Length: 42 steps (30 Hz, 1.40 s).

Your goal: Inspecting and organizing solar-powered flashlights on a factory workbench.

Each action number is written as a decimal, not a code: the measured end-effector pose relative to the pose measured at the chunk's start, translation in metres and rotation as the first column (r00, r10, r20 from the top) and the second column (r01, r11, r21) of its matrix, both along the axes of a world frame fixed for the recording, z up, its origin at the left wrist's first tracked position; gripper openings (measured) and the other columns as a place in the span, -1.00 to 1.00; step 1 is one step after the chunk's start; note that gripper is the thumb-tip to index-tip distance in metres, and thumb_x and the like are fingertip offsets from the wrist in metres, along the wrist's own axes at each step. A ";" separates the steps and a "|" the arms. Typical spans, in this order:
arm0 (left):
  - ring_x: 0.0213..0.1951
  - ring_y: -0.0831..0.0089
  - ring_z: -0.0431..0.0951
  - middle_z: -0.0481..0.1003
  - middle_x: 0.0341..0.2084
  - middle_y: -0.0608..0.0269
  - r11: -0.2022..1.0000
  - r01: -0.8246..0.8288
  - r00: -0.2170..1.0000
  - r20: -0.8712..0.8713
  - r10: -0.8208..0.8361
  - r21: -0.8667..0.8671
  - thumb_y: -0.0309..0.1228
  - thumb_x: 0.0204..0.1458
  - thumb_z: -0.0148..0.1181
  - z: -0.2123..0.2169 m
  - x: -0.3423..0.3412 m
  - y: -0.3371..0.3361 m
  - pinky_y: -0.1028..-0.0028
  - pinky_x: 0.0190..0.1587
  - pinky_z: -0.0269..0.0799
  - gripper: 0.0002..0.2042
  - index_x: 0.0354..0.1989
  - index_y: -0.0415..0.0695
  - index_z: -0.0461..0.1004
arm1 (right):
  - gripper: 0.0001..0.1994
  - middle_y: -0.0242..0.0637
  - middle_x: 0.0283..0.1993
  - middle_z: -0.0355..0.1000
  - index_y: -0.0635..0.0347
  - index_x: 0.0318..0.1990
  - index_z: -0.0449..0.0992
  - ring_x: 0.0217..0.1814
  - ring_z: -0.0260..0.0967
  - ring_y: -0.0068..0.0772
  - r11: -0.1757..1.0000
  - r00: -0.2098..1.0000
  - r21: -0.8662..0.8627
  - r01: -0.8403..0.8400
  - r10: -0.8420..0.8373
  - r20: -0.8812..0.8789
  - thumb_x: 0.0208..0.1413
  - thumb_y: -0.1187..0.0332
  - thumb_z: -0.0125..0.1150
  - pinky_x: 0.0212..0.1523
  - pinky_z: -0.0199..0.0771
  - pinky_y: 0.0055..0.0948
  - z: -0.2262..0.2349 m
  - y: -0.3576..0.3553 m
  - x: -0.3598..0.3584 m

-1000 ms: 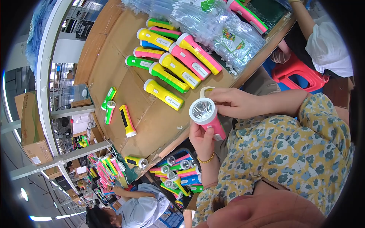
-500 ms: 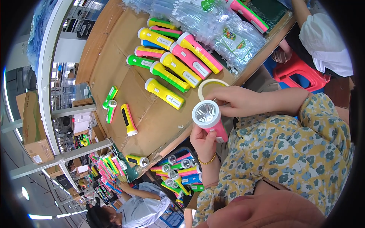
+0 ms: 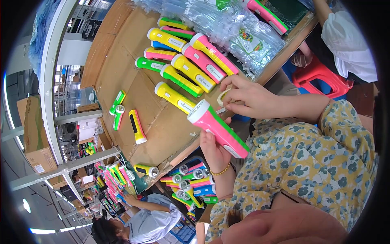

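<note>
Pink plastic with a green side stripe and a white lens rim: that is the flashlight a worker lifts above the edge of a brown cardboard-covered workbench. The left hand, a beaded bracelet at its wrist, is wrapped around the lower barrel, fingers closed on it, so the lens end tilts up and toward the bench. The right hand hovers just beyond the lens, thumb and fingertips pinched on a small pale ring (tape roll or lens ring, too small to tell). Nearby lie a row of yellow, pink and green flashlights and a heap of clear plastic bags. Judging by the pose, a steady barrel and a squarely presented ring would serve the worker best; a loose pinch risks dropping it.
</note>
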State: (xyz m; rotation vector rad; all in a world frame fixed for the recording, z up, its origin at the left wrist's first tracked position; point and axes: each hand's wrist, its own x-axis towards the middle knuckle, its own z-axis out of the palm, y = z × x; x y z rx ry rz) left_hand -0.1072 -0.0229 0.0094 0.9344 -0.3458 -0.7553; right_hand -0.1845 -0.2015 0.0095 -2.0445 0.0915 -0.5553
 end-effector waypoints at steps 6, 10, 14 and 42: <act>-0.11 0.18 0.51 0.36 0.00 -0.03 0.999 -0.012 0.993 -0.120 0.017 0.043 -0.30 0.26 -0.23 -0.014 0.014 0.005 0.34 -0.17 0.53 -0.61 0.18 -0.25 0.08 | -0.87 -0.24 -0.03 0.23 0.18 -0.33 0.44 -0.19 0.38 -0.33 0.996 0.999 0.089 0.005 -0.008 0.043 0.08 0.31 0.12 -0.18 0.39 -0.39 0.005 -0.011 -0.002; -0.10 0.32 0.49 0.38 -0.04 0.07 0.996 -0.058 0.997 -0.051 0.061 0.068 -0.42 0.24 -0.18 -0.018 0.011 -0.003 0.36 -0.12 0.49 -0.65 0.16 -0.27 0.12 | -0.87 -0.26 -0.03 0.24 0.15 -0.33 0.44 -0.11 0.36 -0.32 0.983 0.984 0.119 -0.136 0.149 -0.101 0.07 0.30 0.13 -0.17 0.39 -0.37 0.022 -0.001 -0.002; -0.04 0.42 0.45 0.36 -0.01 0.11 0.975 -0.147 0.989 0.058 0.139 0.166 -0.50 0.21 -0.15 -0.016 0.006 -0.008 0.46 -0.04 0.42 -0.60 0.22 -0.30 0.08 | -0.87 -0.27 -0.04 0.24 0.13 -0.36 0.46 -0.12 0.37 -0.30 0.990 0.999 -0.136 -0.031 0.036 0.031 0.05 0.28 0.15 -0.18 0.39 -0.34 0.017 0.004 0.005; 0.01 0.40 0.38 0.29 0.06 0.03 0.856 -0.375 0.813 0.571 0.117 0.357 -0.44 0.18 -0.05 -0.006 -0.006 -0.018 0.48 0.02 0.31 -0.52 0.23 -0.38 0.03 | -0.81 -0.27 -0.04 0.29 0.15 -0.49 0.46 -0.17 0.33 -0.31 0.969 0.999 -0.244 0.037 -0.028 0.041 -0.05 0.24 0.25 -0.25 0.39 -0.33 0.016 0.015 0.012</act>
